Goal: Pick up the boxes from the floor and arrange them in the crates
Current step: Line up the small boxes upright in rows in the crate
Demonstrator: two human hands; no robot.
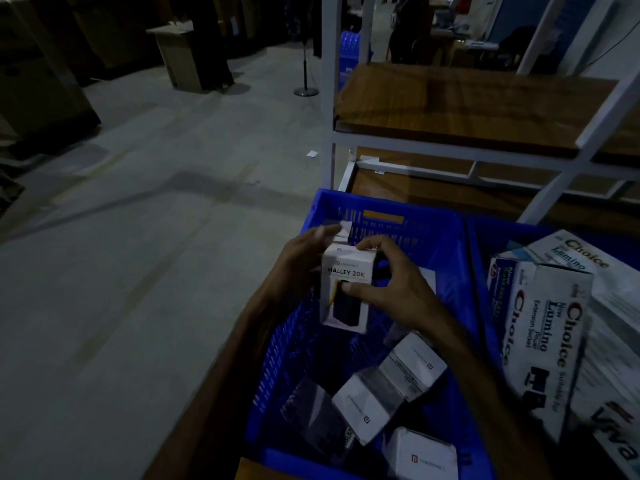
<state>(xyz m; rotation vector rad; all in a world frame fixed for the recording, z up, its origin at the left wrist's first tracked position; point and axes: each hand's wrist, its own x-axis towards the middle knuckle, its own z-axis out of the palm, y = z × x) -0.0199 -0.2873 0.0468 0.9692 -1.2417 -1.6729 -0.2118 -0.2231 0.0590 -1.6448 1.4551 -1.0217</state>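
Both hands grip the white "HALLEY 20K" box (347,289), left hand (300,268) on its left side, right hand (382,285) over top and front, held upright, long axis vertical, above the left blue crate (433,233), other white boxes (388,386) lying below-right.

A white box (347,289) marked HALLEY 20K stands upright above the blue crate (446,237). More white boxes (388,389) lie tilted inside that crate, near its bottom.
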